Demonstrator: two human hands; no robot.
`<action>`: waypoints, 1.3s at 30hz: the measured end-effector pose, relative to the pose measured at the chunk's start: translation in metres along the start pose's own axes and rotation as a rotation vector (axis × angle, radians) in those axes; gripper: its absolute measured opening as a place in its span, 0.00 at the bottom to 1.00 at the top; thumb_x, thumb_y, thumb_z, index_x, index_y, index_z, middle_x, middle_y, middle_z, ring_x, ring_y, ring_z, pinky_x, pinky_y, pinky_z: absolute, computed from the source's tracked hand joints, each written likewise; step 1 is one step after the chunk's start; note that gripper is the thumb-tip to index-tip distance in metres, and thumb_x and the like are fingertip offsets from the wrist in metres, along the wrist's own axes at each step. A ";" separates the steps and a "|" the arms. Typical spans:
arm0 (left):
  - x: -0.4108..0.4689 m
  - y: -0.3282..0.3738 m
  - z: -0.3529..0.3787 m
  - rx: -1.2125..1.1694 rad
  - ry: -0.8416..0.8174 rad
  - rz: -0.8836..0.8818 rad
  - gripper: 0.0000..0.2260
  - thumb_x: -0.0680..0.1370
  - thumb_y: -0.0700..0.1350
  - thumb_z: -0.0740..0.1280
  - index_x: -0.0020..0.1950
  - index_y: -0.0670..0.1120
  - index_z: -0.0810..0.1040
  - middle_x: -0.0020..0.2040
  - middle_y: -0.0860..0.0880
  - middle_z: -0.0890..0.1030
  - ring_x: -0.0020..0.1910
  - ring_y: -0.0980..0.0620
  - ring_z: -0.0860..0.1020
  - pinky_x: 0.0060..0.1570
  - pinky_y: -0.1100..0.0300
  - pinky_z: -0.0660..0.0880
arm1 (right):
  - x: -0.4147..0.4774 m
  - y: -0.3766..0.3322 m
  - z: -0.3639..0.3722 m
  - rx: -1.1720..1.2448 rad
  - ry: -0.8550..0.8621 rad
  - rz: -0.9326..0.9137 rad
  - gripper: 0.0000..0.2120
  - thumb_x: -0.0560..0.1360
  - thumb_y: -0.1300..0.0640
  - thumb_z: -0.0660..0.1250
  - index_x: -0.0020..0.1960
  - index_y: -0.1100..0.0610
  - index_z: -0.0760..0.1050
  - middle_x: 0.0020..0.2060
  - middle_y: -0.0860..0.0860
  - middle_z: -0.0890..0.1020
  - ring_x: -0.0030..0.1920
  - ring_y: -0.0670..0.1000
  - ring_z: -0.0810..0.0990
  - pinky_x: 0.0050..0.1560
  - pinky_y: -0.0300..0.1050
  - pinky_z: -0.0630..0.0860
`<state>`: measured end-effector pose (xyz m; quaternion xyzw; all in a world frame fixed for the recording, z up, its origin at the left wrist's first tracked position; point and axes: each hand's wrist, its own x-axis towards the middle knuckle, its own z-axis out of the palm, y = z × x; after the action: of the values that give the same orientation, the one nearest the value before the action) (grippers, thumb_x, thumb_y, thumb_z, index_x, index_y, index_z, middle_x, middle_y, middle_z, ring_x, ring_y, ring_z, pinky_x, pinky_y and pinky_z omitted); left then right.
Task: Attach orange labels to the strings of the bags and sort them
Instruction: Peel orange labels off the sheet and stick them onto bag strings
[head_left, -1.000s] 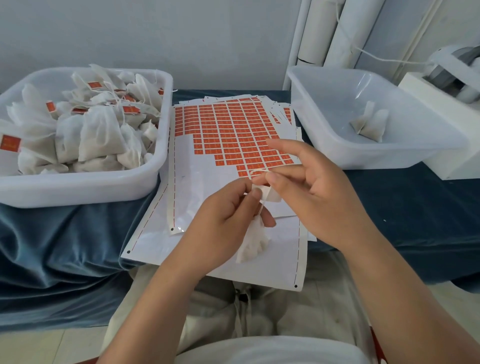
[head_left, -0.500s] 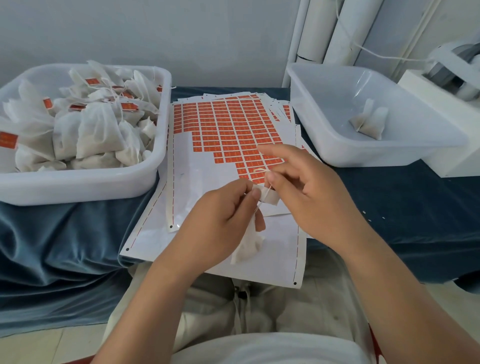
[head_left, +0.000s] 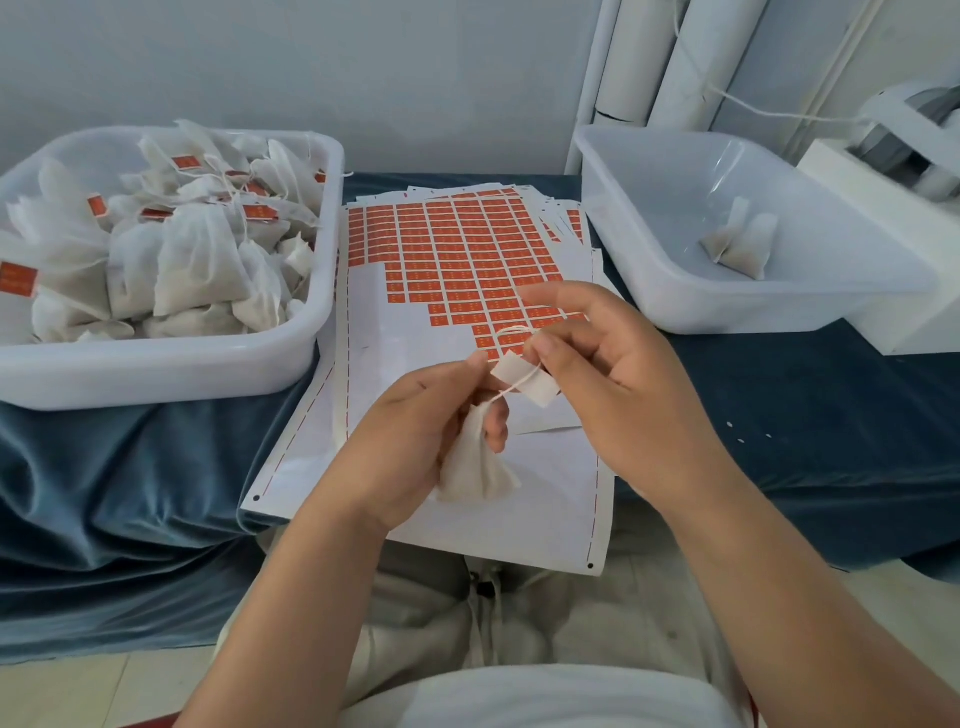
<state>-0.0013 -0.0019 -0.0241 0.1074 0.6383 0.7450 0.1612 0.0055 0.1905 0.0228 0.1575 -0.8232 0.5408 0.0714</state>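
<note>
My left hand (head_left: 415, 441) grips a small white bag (head_left: 475, 467) that hangs below its fingers. The bag's string (head_left: 511, 387) runs up across a label (head_left: 524, 382), seen from its white back side. My right hand (head_left: 618, 374) pinches the label's right end and a loop of the string between thumb and forefinger. Both hands hover over the sheet of orange labels (head_left: 457, 260), whose lower left part is peeled bare.
A white tub (head_left: 171, 358) at the left is heaped with labelled bags (head_left: 197, 260). A white tub (head_left: 779, 306) at the right holds two unlabelled bags (head_left: 743, 244). A blue cloth (head_left: 104, 467) covers the table. White pipes and a white machine (head_left: 904, 171) stand at the back right.
The label has turned flatter between my hands, with the string now lying across its white back. My hands stayed at the same spot over the sheet.
</note>
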 end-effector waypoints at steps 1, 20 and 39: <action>0.001 -0.001 -0.001 -0.022 0.000 -0.002 0.20 0.83 0.60 0.64 0.45 0.45 0.83 0.35 0.49 0.78 0.37 0.50 0.74 0.50 0.53 0.72 | 0.000 0.000 0.001 0.013 -0.007 0.004 0.14 0.86 0.56 0.64 0.68 0.40 0.75 0.52 0.42 0.87 0.57 0.44 0.85 0.59 0.47 0.83; 0.002 -0.001 0.011 -0.089 0.104 -0.032 0.19 0.72 0.62 0.76 0.29 0.51 0.81 0.24 0.51 0.70 0.26 0.53 0.67 0.33 0.63 0.72 | 0.002 0.005 0.003 -0.042 0.002 -0.073 0.12 0.85 0.53 0.64 0.63 0.36 0.74 0.51 0.35 0.86 0.56 0.42 0.84 0.56 0.38 0.81; 0.000 0.002 0.027 0.317 0.382 0.233 0.12 0.82 0.54 0.69 0.41 0.54 0.86 0.31 0.55 0.78 0.27 0.59 0.71 0.29 0.70 0.68 | 0.004 0.007 0.010 0.107 0.023 -0.046 0.16 0.88 0.48 0.58 0.73 0.38 0.70 0.65 0.39 0.82 0.60 0.40 0.84 0.56 0.34 0.80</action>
<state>0.0084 0.0227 -0.0175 0.0616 0.7492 0.6560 -0.0676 0.0001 0.1834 0.0136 0.1737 -0.7884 0.5840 0.0848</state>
